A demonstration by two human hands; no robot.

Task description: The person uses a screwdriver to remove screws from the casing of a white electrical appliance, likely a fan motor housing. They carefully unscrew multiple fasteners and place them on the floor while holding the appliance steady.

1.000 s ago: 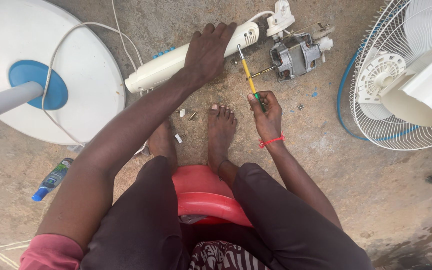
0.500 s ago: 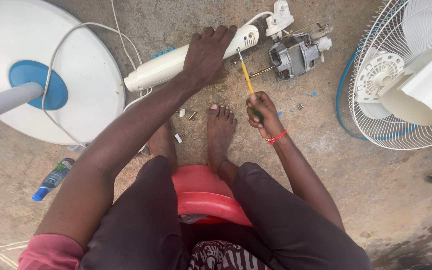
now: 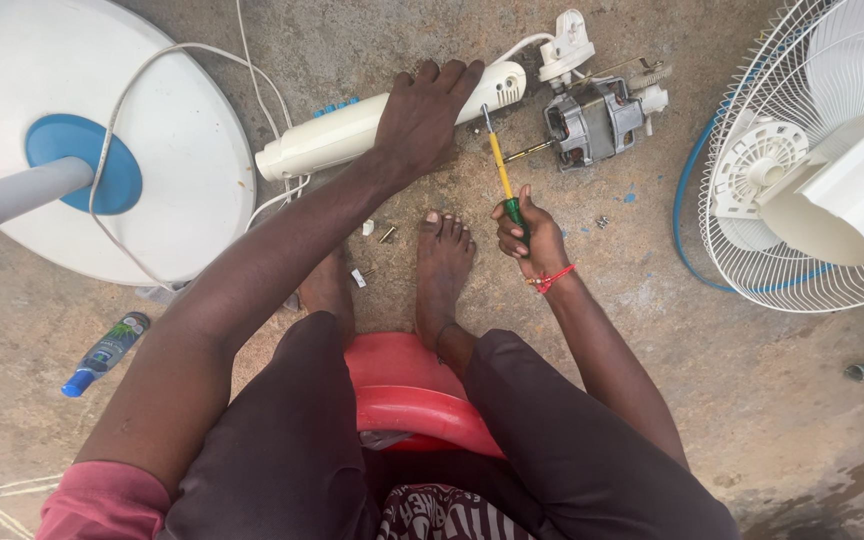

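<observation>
You are sitting on a red stool (image 3: 422,400) with both knees spread, and your 2 bare feet (image 3: 442,265) are resting on the concrete floor (image 3: 652,330) just ahead of it. A few small screws (image 3: 388,234) are lying by your toes. Your right hand (image 3: 530,236) is gripping the green handle of a screwdriver (image 3: 503,178), fingers curled tightly around it, while the yellow shaft is angling up and away toward the end of the white fan housing (image 3: 352,130). Its tip is sitting just beside the housing's far end. Your left hand (image 3: 424,115) is pressing down on top of that long white housing, fingers spread over its far side and thumb on the near edge, pinning it flat on the floor. Just to the right of the housing, the bare grey fan motor (image 3: 597,120) is lying with a white plastic part (image 3: 566,50) above it. Further left, the round white fan base (image 3: 102,150) is lying with its cord (image 3: 252,60) looping across it, and at far right the wire fan guard (image 3: 812,160) is lying flat.
</observation>
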